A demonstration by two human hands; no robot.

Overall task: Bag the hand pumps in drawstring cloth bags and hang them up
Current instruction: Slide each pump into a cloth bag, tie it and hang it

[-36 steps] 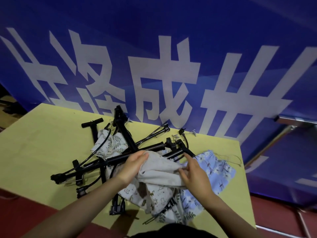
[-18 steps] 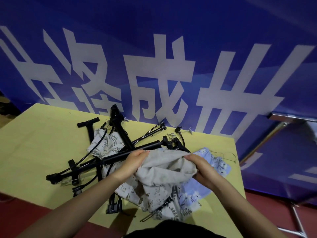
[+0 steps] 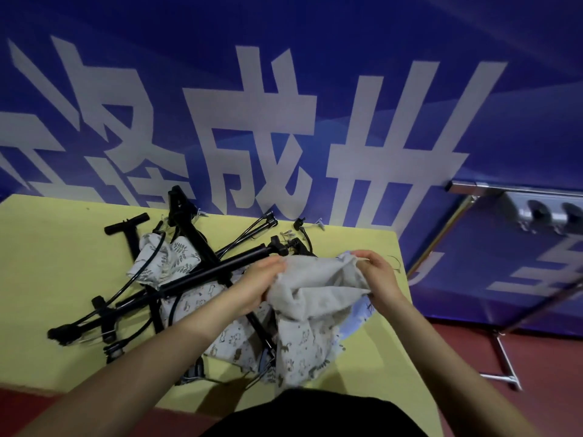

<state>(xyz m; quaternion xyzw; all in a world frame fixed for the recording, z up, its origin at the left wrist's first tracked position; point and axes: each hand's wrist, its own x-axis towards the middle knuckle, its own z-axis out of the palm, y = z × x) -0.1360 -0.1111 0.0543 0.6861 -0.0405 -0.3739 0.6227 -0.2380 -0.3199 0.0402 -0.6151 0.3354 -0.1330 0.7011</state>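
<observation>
Several black hand pumps (image 3: 202, 272) lie tangled with their hoses on the yellow table (image 3: 47, 263). A beige cloth bag (image 3: 315, 291) with small animal prints hangs between my hands just above the pile. My left hand (image 3: 255, 285) grips its left edge, and my right hand (image 3: 375, 275) pinches its upper right edge. A leaf-print bag (image 3: 170, 257) lies under the pumps at the left. A light blue bag (image 3: 362, 313) peeks out below my right hand, mostly hidden.
A blue banner (image 3: 284, 121) with big white characters rises right behind the table. At the right stands a metal rack (image 3: 504, 200) with a horizontal bar and slanted legs, over a red floor (image 3: 536, 357). Wire hangers lie under the pile near the table's front.
My right hand has lifted the bag's right edge up and outward, spreading the cloth wider. The left hand keeps its grip at the left edge.
</observation>
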